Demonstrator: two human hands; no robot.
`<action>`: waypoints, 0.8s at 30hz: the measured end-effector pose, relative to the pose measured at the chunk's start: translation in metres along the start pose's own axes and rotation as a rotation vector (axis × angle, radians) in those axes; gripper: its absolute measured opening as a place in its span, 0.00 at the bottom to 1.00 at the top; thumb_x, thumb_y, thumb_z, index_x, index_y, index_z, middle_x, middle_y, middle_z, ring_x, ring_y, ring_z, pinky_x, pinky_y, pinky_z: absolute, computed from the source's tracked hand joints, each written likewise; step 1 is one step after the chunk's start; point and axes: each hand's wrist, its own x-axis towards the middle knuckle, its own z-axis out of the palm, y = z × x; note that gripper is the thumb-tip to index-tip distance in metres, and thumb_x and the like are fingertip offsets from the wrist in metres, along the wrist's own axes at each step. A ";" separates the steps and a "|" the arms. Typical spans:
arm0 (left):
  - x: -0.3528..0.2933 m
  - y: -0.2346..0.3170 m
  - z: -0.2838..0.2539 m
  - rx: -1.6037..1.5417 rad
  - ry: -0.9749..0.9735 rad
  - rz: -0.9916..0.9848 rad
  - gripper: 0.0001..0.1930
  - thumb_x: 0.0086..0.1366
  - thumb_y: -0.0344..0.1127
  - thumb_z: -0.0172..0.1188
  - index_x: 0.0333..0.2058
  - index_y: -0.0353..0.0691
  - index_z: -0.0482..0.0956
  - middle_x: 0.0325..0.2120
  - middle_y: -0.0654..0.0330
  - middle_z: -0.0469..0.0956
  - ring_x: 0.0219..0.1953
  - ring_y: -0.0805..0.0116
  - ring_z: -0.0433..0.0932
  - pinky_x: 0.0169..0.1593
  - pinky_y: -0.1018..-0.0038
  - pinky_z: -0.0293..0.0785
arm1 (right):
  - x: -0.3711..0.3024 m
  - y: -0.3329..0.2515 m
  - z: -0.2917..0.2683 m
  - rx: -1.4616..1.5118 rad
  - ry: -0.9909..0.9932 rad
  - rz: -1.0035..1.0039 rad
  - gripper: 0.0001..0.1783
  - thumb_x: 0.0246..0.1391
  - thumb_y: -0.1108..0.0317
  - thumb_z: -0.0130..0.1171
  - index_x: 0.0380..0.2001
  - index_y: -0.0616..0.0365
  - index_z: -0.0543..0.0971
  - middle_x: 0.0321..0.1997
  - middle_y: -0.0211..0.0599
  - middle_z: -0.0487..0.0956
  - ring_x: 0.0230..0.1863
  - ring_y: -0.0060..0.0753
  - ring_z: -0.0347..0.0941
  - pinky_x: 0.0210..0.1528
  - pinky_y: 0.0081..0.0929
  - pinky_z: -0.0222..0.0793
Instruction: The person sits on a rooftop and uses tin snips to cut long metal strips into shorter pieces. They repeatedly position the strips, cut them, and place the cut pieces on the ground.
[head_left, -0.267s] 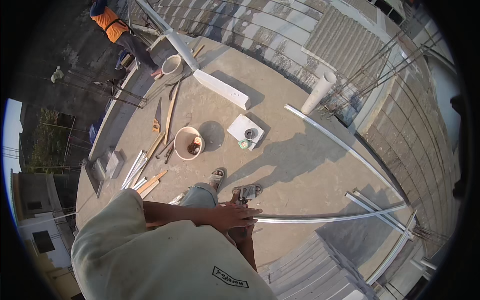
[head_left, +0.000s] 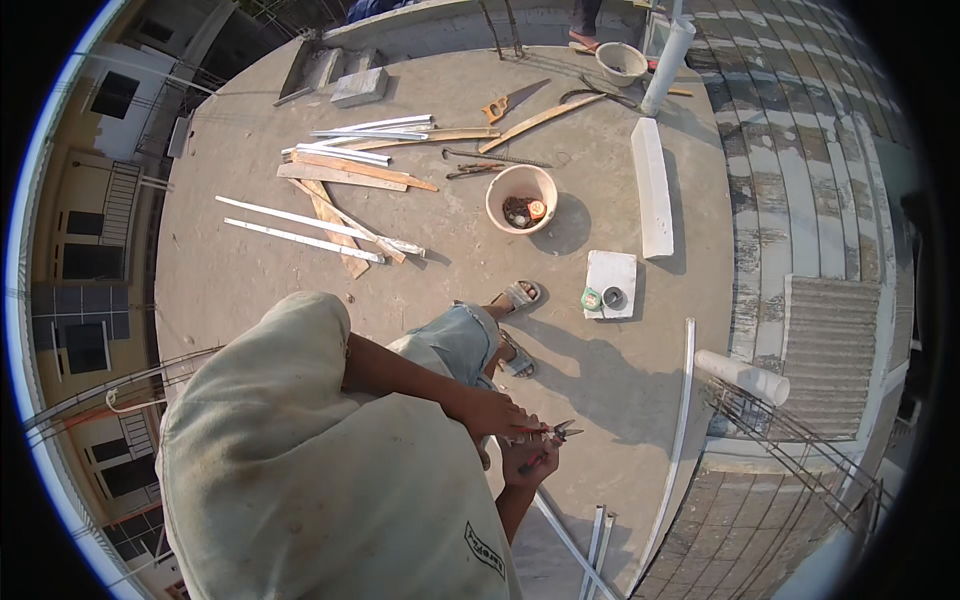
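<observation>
My left hand reaches across from the upper left, its fingers closed round a red handle of a pair of snips. From below, my right hand grips the other red-and-black handle. The metal blades point right and stand apart, with nothing visible between them. A long pale metal strip runs from beneath my hands toward the lower right; whether a hand also touches it I cannot tell. My sandalled feet are just above the hands.
A bucket with small items stands ahead. Right of it lies a white block carrying a green tape roll. Wood pieces, metal strips and a handsaw lie farther off. A long strip borders the right edge.
My view has swung round to the right, so the scene has turned. My left hand, laid flat over the strip's end before, now closes on the snips, whose blades show clear of the strip.
</observation>
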 end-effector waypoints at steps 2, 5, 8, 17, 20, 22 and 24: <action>-0.003 -0.008 -0.002 0.031 -0.020 -0.125 0.39 0.56 0.55 0.69 0.61 0.37 0.71 0.58 0.47 0.69 0.49 0.48 0.75 0.52 0.53 0.72 | 0.005 -0.034 0.009 -0.099 0.106 0.072 0.30 0.53 0.45 0.59 0.55 0.49 0.74 0.66 0.45 0.69 0.71 0.55 0.60 0.68 0.67 0.57; -0.005 -0.010 -0.006 0.077 0.043 -0.299 0.34 0.56 0.55 0.68 0.57 0.40 0.74 0.50 0.52 0.74 0.48 0.52 0.76 0.51 0.55 0.71 | 0.009 -0.068 0.028 -0.203 0.346 0.071 0.30 0.53 0.46 0.59 0.54 0.51 0.73 0.63 0.49 0.71 0.66 0.55 0.66 0.65 0.65 0.62; 0.001 -0.014 -0.017 0.033 0.078 -0.379 0.33 0.57 0.57 0.67 0.56 0.42 0.75 0.45 0.55 0.76 0.48 0.54 0.76 0.51 0.57 0.69 | 0.013 -0.094 0.040 -0.465 0.513 0.061 0.29 0.54 0.46 0.59 0.53 0.51 0.72 0.59 0.49 0.73 0.63 0.55 0.69 0.63 0.65 0.64; 0.010 -0.058 -0.072 -0.098 0.186 -0.480 0.34 0.58 0.57 0.64 0.57 0.42 0.74 0.47 0.53 0.77 0.51 0.50 0.76 0.53 0.54 0.72 | 0.024 -0.112 0.028 -0.929 0.836 -0.121 0.12 0.53 0.66 0.56 0.37 0.61 0.68 0.23 0.35 0.70 0.19 0.33 0.70 0.23 0.34 0.73; -0.003 -0.072 -0.087 -0.157 0.277 -0.503 0.33 0.58 0.56 0.65 0.56 0.41 0.75 0.47 0.52 0.78 0.53 0.49 0.76 0.52 0.53 0.74 | 0.036 -0.113 0.042 -0.953 0.916 -0.137 0.11 0.51 0.66 0.58 0.32 0.57 0.67 0.22 0.35 0.69 0.18 0.38 0.70 0.20 0.37 0.69; -0.013 -0.086 -0.092 -0.148 0.317 -0.533 0.29 0.58 0.54 0.66 0.53 0.41 0.78 0.45 0.52 0.79 0.53 0.50 0.77 0.51 0.54 0.76 | 0.047 -0.110 0.056 -1.008 0.862 -0.182 0.10 0.51 0.67 0.57 0.31 0.58 0.68 0.21 0.35 0.69 0.16 0.36 0.69 0.19 0.36 0.69; -0.028 -0.102 -0.086 -0.078 0.261 -0.538 0.27 0.57 0.51 0.66 0.51 0.40 0.80 0.44 0.51 0.81 0.51 0.51 0.78 0.50 0.55 0.76 | 0.058 -0.108 0.071 -1.043 0.767 -0.163 0.09 0.51 0.70 0.57 0.33 0.58 0.68 0.20 0.34 0.70 0.16 0.33 0.68 0.18 0.33 0.70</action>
